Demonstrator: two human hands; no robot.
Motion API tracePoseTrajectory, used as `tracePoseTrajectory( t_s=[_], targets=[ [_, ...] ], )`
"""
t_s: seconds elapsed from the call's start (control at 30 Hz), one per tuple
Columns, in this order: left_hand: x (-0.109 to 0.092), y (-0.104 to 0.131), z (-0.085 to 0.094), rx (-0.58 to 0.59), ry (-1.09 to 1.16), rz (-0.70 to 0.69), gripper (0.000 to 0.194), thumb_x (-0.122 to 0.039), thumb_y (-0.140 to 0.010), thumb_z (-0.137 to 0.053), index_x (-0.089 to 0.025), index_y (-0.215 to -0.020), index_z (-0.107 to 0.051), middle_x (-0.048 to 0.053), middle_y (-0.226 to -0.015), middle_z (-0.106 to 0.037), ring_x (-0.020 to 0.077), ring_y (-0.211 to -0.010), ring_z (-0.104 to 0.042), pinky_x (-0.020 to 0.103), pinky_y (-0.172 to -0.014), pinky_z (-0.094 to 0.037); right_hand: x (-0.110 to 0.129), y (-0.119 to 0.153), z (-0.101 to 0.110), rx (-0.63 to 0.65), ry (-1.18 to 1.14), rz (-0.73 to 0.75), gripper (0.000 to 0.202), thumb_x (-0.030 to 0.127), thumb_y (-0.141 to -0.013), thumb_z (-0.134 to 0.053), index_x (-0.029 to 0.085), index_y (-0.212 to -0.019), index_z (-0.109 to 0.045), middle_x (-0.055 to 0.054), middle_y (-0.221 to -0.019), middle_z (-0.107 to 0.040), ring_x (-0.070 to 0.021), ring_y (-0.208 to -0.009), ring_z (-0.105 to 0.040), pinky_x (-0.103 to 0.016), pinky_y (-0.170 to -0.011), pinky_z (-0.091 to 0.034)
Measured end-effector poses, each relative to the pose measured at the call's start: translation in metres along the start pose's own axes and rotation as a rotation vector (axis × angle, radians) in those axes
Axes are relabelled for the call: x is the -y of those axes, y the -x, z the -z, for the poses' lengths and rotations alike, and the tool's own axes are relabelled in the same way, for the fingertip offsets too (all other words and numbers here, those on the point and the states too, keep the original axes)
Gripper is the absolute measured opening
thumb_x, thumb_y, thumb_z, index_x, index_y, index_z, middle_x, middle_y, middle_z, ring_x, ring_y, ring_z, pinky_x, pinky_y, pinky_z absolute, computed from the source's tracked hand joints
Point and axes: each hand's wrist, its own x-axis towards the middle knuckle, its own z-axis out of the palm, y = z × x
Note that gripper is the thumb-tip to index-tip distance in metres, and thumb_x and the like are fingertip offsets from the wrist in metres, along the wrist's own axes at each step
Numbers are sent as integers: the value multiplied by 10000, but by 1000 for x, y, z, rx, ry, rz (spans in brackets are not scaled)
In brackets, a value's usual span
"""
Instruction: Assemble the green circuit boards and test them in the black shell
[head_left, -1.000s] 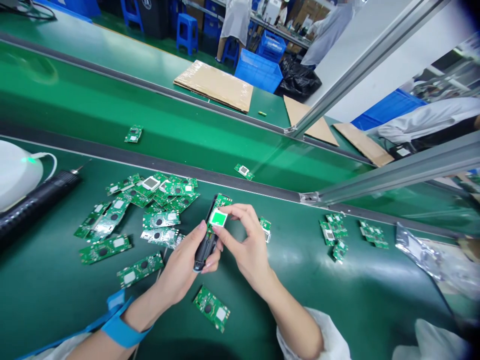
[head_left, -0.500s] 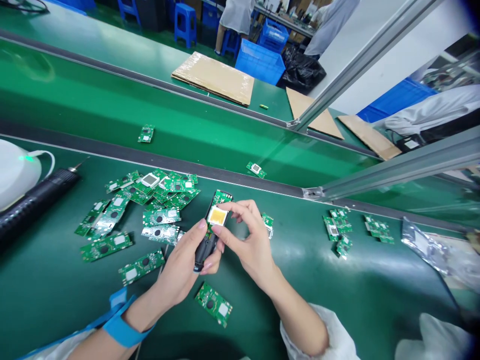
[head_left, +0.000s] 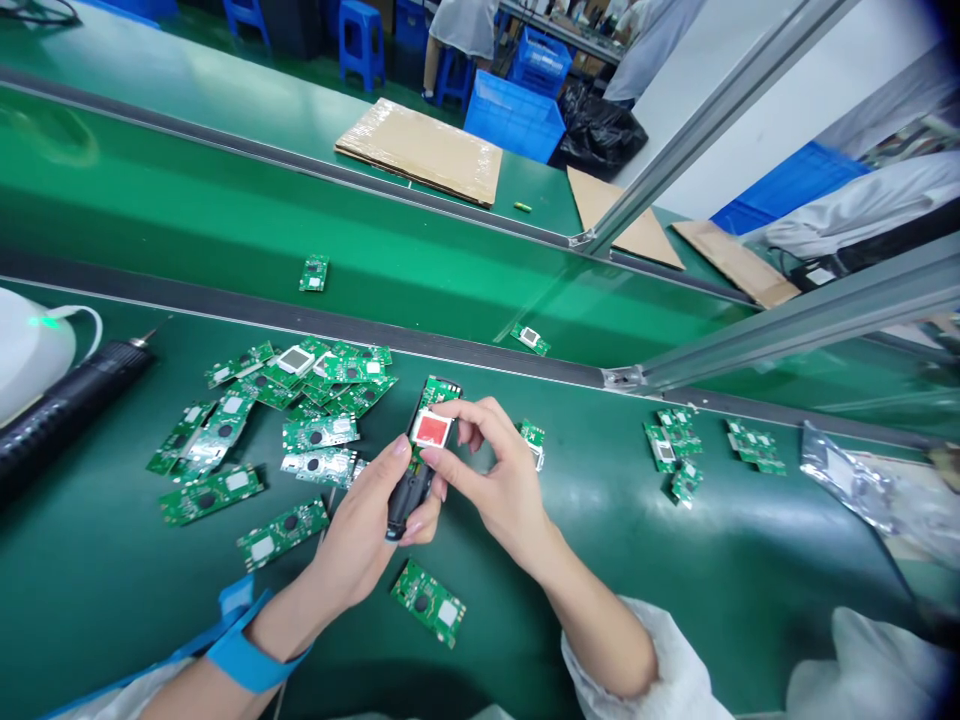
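My left hand [head_left: 379, 515] is closed around a black plastic device housing [head_left: 409, 500], held tilted above the table. A green circuit board [head_left: 441, 392] sits in the housing's upper part. On it, a small white-framed display [head_left: 433, 430] glows red. My right hand [head_left: 499, 470] has its thumb and index finger at the display's right side and lower corner, pinching it; the exact contact is partly hidden by the fingers. Below my hands a loose circuit board [head_left: 429, 603] lies on the table. Another loose board [head_left: 532, 440] is partly behind my right hand.
Left of my hands lies a pile of circuit boards [head_left: 330, 432], near a black electric screwdriver [head_left: 75, 410] and a white device. Two boards ride the green conveyor belt [head_left: 420, 275] beyond. More boards [head_left: 673, 445] and a clear plastic bag [head_left: 847, 480] are at right. Metal frame posts rise there.
The display has turned from orange-yellow to red. The two boards on the belt have moved right. Both hands keep nearly the same pose on the device.
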Motion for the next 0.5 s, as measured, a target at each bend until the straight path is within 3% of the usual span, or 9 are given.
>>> tracePoseTrajectory(
  t_s=[0.23, 0.3, 0.4, 0.5],
  targets=[
    [7, 2, 0, -60, -309, -91, 382, -552, -910, -540, -174, -881, -588, -20, -649, -525, 96, -507, -400, 241, -499, -333, 1, 5, -1, 62, -67, -233, 257, 341, -854, -673, 219, -1031, -532, 66, -692, -498, -107, -584, -501, -244, -568, -398],
    [13, 4, -1, -55, -406, -93, 388, -549, -911, -543, -179, -1010, -604, -28, -620, -495, 124, -559, -430, 251, -549, -363, 1, 12, -5, -24, 21, -288, 269, 368, -846, -654, 219, -984, -477, 69, -670, -491, -113, -562, -500, -240, -537, -382],
    [19, 5, -2, -53, -384, -70, 470, -570, -897, -552, -188, -1170, -580, -17, -649, -515, 142, -605, -440, 259, -586, -373, 0, 24, -2, -218, 81, -250, 235, 362, -842, -604, 229, -951, -445, 77, -632, -450, -106, -514, -453, -223, -488, -352],
    [19, 2, 1, -50, -335, -58, 426, -580, -898, -541, -193, -1060, -610, 5, -713, -546, 133, -592, -427, 258, -570, -361, -4, 33, 19, -358, 225, -261, 216, 384, -858, -566, 235, -948, -438, 71, -636, -471, -108, -501, -458, -220, -491, -365]
  ],
)
